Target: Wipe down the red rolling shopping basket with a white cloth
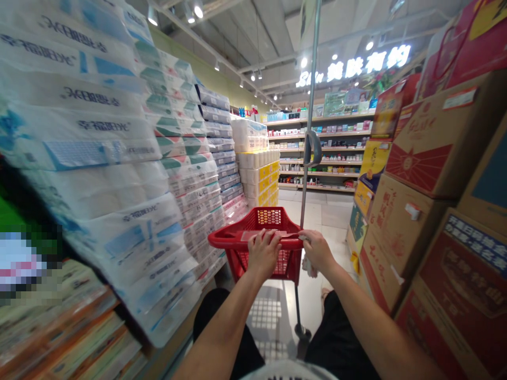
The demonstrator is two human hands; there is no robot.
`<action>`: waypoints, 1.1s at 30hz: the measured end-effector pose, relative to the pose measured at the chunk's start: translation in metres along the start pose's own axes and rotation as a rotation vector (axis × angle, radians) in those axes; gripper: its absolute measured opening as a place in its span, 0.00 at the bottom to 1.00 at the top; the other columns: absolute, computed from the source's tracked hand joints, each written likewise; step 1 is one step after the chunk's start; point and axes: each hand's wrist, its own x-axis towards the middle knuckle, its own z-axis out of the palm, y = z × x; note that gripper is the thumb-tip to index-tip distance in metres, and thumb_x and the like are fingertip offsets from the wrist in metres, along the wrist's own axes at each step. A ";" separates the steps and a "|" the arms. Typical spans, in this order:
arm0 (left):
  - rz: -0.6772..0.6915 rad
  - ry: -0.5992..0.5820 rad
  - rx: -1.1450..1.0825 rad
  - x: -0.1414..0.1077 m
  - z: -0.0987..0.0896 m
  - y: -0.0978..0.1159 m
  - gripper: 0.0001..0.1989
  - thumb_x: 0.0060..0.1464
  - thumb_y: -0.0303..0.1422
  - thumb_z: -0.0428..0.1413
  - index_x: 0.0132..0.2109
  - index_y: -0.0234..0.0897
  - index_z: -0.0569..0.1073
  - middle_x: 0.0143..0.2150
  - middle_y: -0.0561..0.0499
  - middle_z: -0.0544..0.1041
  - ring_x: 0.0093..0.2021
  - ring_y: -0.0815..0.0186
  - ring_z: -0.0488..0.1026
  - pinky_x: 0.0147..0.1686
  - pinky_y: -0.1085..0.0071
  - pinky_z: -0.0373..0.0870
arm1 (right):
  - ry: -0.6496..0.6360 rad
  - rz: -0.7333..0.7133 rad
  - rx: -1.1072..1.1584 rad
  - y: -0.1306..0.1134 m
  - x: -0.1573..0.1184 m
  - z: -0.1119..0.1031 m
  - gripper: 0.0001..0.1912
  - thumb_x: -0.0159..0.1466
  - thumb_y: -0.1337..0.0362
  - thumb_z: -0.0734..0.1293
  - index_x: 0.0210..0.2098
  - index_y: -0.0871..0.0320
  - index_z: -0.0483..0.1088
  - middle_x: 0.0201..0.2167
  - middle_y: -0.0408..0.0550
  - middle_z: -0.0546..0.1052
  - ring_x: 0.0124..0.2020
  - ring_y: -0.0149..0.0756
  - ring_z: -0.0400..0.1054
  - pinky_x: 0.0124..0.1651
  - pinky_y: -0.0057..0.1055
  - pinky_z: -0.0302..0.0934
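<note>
The left hand [263,254] has its fingers curled over the near rim of a red basket [237,243], while the right hand [315,248] grasps the same rim at its right corner, thumb and fingers closed there; a crumpled whitish thing [310,267] hangs just under that palm. The basket is straight ahead of the person, in the aisle between two high stacks, with a metal pole [313,79] rising by its right corner and carrying a grey hook [318,149]. On the left, blue-and-white paper packs [103,125] repeat the brand 幸福阳光, some of the print upside down; beyond them come green-marked packs [174,105], their lettering too small to read, and then yellow-and-white packs [268,182]. On the right, brown cartons [418,142] bear red panels, white stickers and Chinese characters too slanted or blurred to read with certainty. Farther off, shelves [336,149] hold rows of small boxes and bottles, and above them a lit white sign [368,63] reads 美肤有约, after a script word that looks like "Skin".
</note>
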 end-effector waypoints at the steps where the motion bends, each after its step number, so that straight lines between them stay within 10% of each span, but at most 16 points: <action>1: 0.000 0.001 -0.001 0.000 0.000 0.001 0.14 0.64 0.37 0.45 0.53 0.52 0.68 0.61 0.55 0.68 0.61 0.55 0.59 0.54 0.52 0.56 | 0.003 0.024 0.011 0.001 0.000 -0.001 0.17 0.56 0.74 0.56 0.37 0.57 0.74 0.38 0.49 0.77 0.44 0.40 0.68 0.52 0.39 0.61; 17: 0.003 -0.022 -0.018 -0.002 -0.002 0.001 0.16 0.64 0.38 0.45 0.56 0.50 0.67 0.61 0.53 0.67 0.62 0.55 0.58 0.55 0.52 0.56 | 0.102 -0.118 0.128 -0.038 -0.004 0.026 0.17 0.60 0.73 0.59 0.47 0.57 0.68 0.44 0.51 0.74 0.46 0.39 0.68 0.52 0.38 0.64; 33: -0.001 -0.011 -0.033 -0.004 -0.001 0.001 0.16 0.63 0.35 0.46 0.56 0.47 0.66 0.61 0.52 0.67 0.62 0.55 0.57 0.56 0.52 0.54 | -0.161 -0.175 -0.160 -0.033 -0.001 0.017 0.19 0.67 0.70 0.56 0.55 0.62 0.67 0.51 0.56 0.74 0.51 0.43 0.68 0.57 0.44 0.58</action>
